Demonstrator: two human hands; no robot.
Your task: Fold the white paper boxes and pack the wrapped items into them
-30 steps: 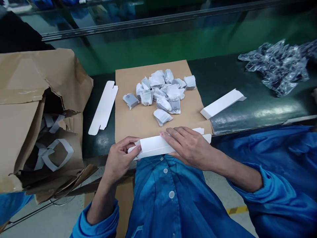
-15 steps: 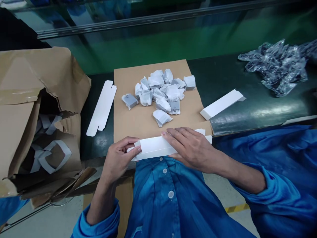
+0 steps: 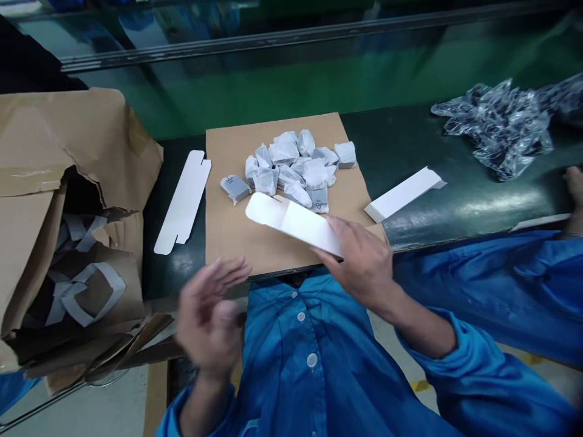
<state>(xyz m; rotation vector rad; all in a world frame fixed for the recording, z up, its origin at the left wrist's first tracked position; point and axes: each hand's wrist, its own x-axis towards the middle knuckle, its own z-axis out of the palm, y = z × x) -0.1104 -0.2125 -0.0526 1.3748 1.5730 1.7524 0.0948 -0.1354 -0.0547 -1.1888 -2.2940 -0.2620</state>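
Observation:
My right hand [image 3: 364, 261] grips a long white carton [image 3: 296, 223] by its right end; the carton slants over the cardboard sheet [image 3: 232, 237], its flap end up and to the left. Apart from it, my left hand [image 3: 212, 315] is raised at the lower left, blurred, fingers spread and holding nothing. Beyond the carton several small paper-wrapped pieces [image 3: 285, 152] lie heaped on the sheet. One grey-faced piece [image 3: 235, 187] lies at the heap's left. A flat white carton [image 3: 183, 203] rests left of the sheet, and another white carton [image 3: 404, 194] rests at its right edge.
A torn brown box [image 3: 104, 127] with white paper strips inside stands at the left. Crumpled clear plastic [image 3: 505, 124] lies on the dark green surface [image 3: 460, 206] at the right. Another person's hand [image 3: 574, 185] and blue sleeve show at the right edge.
My left hand has let go of the carton and moved down and left, opening. My right hand has tilted the carton, raising its left end. Another person's hand has appeared at the right.

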